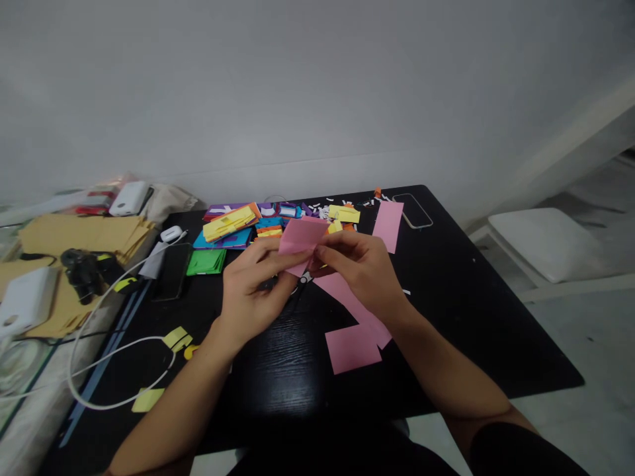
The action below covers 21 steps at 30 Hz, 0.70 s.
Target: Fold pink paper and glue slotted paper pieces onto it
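Behind the black tabletop [446,317] stands a plain white wall, and the work happens near the middle of the surface, a little above it. Both hands hold one pink paper [301,239] in the air. The left hand [251,291] has its thumb and fingers closed on the lower left part. The right hand [360,264] pinches the right side in the same way, so the two hands almost touch. It looks as if a fold or crease is being made in this sheet, though the fingers hide the exact line. To do it well, I think the edges should be lined up first. One hand should then hold them firm while the other presses the crease from the middle out to the ends. Thin paper slips and goes crooked easily when pressed in the air, so laying it on the bare tabletop would help. Just below the hands lie more pink strips [353,347], and another pink strip [387,225] lies beside a phone [414,210] at the far edge. A pile of coloured papers [238,223] and some green sheets [206,262] lie to the far left, and a white cable [99,406] loops nearer the left edge.
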{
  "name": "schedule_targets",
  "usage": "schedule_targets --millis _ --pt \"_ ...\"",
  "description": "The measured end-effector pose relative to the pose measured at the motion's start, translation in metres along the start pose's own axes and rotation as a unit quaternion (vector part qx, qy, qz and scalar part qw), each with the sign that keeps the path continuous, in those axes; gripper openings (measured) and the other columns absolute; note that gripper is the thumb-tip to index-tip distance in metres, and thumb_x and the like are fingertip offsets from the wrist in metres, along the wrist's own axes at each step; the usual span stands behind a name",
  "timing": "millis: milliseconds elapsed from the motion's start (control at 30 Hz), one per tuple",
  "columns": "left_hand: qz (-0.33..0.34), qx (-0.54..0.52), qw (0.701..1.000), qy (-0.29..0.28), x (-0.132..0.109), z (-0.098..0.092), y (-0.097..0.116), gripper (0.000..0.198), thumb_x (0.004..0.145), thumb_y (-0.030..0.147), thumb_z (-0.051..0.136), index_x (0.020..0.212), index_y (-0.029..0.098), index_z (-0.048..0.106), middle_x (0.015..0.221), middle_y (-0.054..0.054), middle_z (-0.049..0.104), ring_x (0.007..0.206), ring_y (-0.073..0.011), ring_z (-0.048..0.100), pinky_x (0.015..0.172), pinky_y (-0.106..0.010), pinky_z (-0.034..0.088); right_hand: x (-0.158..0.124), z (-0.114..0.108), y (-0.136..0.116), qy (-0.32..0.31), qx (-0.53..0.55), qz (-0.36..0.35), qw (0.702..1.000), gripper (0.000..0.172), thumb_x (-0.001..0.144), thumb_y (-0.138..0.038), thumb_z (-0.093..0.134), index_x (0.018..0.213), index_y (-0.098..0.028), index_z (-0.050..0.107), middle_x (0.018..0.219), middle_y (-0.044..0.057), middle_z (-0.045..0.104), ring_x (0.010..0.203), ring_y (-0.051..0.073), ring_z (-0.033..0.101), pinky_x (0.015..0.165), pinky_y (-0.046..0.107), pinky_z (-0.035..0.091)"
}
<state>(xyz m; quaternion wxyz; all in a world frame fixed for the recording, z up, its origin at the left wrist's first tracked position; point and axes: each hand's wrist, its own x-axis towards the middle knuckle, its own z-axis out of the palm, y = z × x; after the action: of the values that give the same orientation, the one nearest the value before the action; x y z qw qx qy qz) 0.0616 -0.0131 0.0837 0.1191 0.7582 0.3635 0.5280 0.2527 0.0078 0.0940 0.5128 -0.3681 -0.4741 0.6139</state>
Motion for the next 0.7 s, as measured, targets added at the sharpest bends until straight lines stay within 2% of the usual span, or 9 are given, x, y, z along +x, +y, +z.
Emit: schedule_targets --millis 267,367,467,700 --pt "-0.009 -0.019 1.0 -0.003 -0.0005 -0.0007 -0.0035 0.028 0.095 0.009 0.074 0.113 0.029 0.083 0.114 -0.004 0.081 0.103 -0.0196 0.076 0.088 -0.035 0.063 0.001 -0.0006 0.0024 0.0 0.012 -0.01 1.0 0.026 0.068 -0.036 0.099 0.081 -0.021 0.081 0.071 -0.001 0.078 0.066 0.016 0.076 0.071 0.034 0.072" --pt "-0.059 -0.04 0.997 0.022 -0.0006 -0.0012 -0.006 0.023 0.091 0.014 0.081 0.111 0.024 0.078 0.102 -0.003 0.08 0.088 -0.0149 0.074 0.076 -0.027 0.061 0.0014 -0.0016 0.0025 0.015 -0.004 -0.02 1.0 0.023 0.071 -0.034 0.096 0.082 -0.021 0.08 0.071 -0.001 0.077 0.067 0.016 0.076 0.071 0.035 0.071" --pt "-0.111 -0.057 0.992 0.008 0.0008 -0.0032 -0.0068 0.021 0.087 0.019 0.085 0.105 0.021 0.074 0.089 0.0 0.076 0.071 -0.0108 0.07 0.067 -0.023 0.059 0.0019 -0.0022 0.0016 0.023 -0.025 -0.032 0.999 0.018 0.076 -0.034 0.091 0.082 -0.021 0.08 0.07 0.0 0.078 0.067 0.017 0.076 0.072 0.035 0.071" --pt "-0.152 -0.049 0.987 -0.029 0.0043 -0.0084 -0.0055 0.017 0.089 0.026 0.085 0.094 0.021 0.069 0.074 0.002 0.07 0.061 -0.01 0.064 0.057 -0.021 0.053 0.0026 -0.0038 0.0037 0.022 -0.053 -0.038 0.998 0.018 0.077 -0.034 0.09 0.085 -0.021 0.08 0.072 0.0 0.078 0.068 0.017 0.076 0.072 0.037 0.069"
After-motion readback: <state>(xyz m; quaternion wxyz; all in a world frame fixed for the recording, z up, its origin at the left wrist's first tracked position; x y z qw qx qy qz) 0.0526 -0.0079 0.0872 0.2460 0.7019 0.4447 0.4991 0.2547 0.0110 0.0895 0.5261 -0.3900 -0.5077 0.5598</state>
